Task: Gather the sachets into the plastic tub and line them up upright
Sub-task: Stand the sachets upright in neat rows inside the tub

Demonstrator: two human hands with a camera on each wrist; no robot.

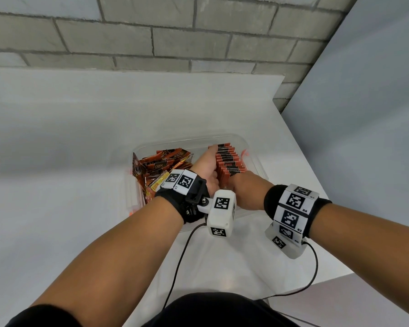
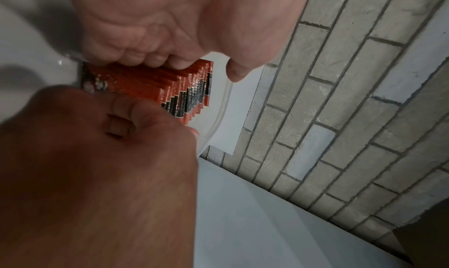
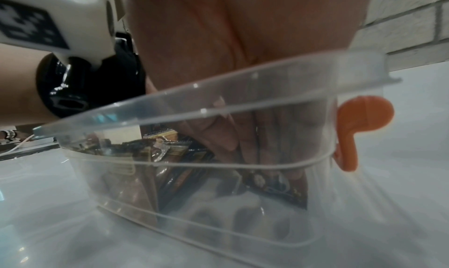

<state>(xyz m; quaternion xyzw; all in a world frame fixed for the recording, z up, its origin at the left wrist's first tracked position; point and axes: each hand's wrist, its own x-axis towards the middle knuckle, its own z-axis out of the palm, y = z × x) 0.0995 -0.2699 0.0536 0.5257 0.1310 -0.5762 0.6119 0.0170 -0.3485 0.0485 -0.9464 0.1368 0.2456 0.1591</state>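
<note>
Clear plastic tub [image 1: 257, 159] sits on the white table [image 1: 57, 138], near its right edge, gray brick wall [image 1: 151, 31] behind. I see both my hands down inside it. Upright row of orange-and-black sachets [image 1: 228, 161] stands along the tub's right side, edges up, packed face to face. My left hand [image 1: 207, 166] lies flat against the row's left side, fingers straight and pressed on the sachet edges; the left wrist view shows those fingertips [image 2: 155, 58] on the orange tops, thumb free. My right hand [image 1: 247, 191] is at the near end of the row, fingers pointing down into the tub and curled; in the left wrist view the right hand's knuckles [image 2: 121, 114] butt against the row's near end. Whether it pinches a sachet, I cannot tell. Loose sachets [image 1: 165, 166] lie jumbled in the tub's left half, flat and overlapping, one yellow among them. Orange clip [image 3: 357, 122] hangs on the tub's outer wall. Marker bands on both wrists, cables trailing toward me.
</note>
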